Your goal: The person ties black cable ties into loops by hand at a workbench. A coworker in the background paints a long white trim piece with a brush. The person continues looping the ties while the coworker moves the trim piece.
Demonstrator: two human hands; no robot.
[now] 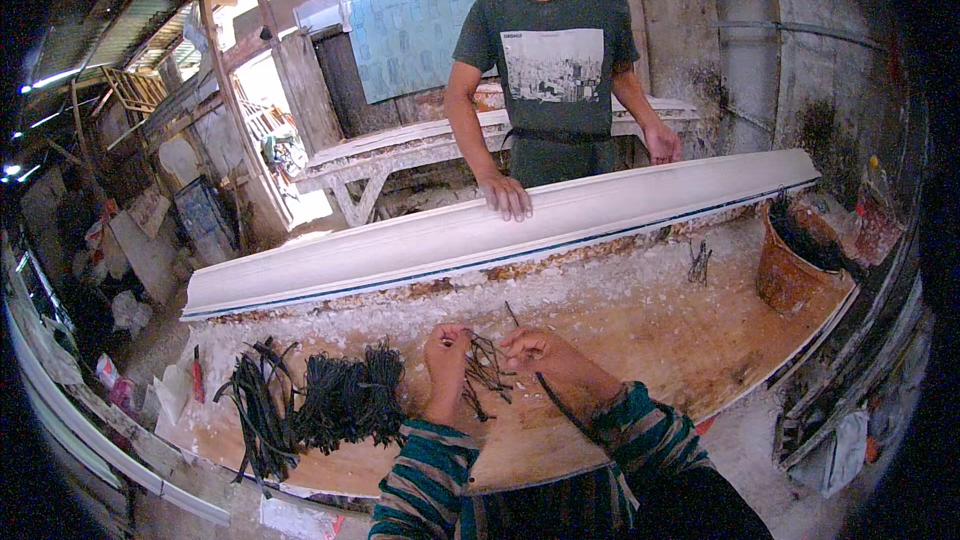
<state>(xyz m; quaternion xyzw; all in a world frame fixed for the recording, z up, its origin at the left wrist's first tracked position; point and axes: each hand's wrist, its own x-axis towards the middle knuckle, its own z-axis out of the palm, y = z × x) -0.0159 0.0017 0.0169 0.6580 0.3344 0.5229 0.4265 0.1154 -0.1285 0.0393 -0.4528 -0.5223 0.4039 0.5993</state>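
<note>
My left hand point(446, 348) is closed in a pinch over the wooden board point(640, 340). Whatever its fingertips hold is too small to tell. Beside them a small bunch of thin black strips point(487, 370) fans out between my hands; whether any of it is gripped is unclear. My right hand point(537, 352) pinches a long black strip point(560, 402), which sticks up past the fingers and runs down toward my sleeve. Left of my left hand lie thick bundles of short black strips point(345, 398) and a looser heap of longer black strips point(262, 405).
A long white moulding point(500, 230) lies across the board's far side, with a co-worker's hand point(507, 197) resting on it. A rusty bucket point(795, 255) of dark material stands at right, near a few loose strips point(699, 262). A white-crusted bench point(400, 148) stands behind.
</note>
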